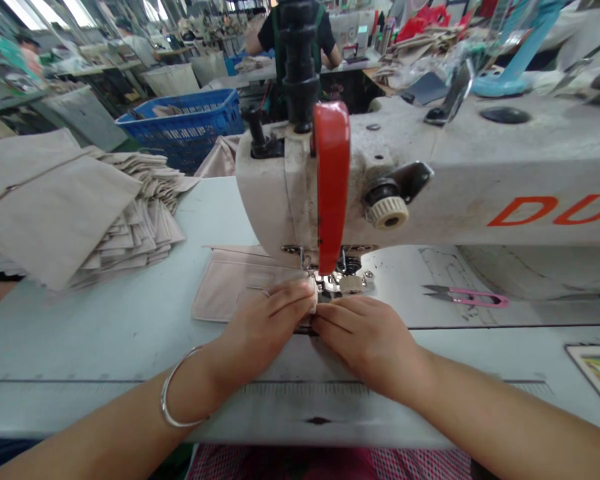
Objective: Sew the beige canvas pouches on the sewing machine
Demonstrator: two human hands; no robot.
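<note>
A beige fabric piece lies flat on the sewing machine bed, its right edge under the presser foot area. My left hand, with a bracelet at the wrist, presses on this piece, fingers together and gripping its folded right edge. Close against it, my right hand has its fingertips pinched at the same edge, just in front of the presser foot. The fingers hide much of the seam. Above both hands stands the head of the white sewing machine with a red guard.
Pink-handled thread snips lie on the bed at the right. A stack of beige fabric pieces sits on the table at the left. Behind it is a blue basket. Another person sits beyond the machine.
</note>
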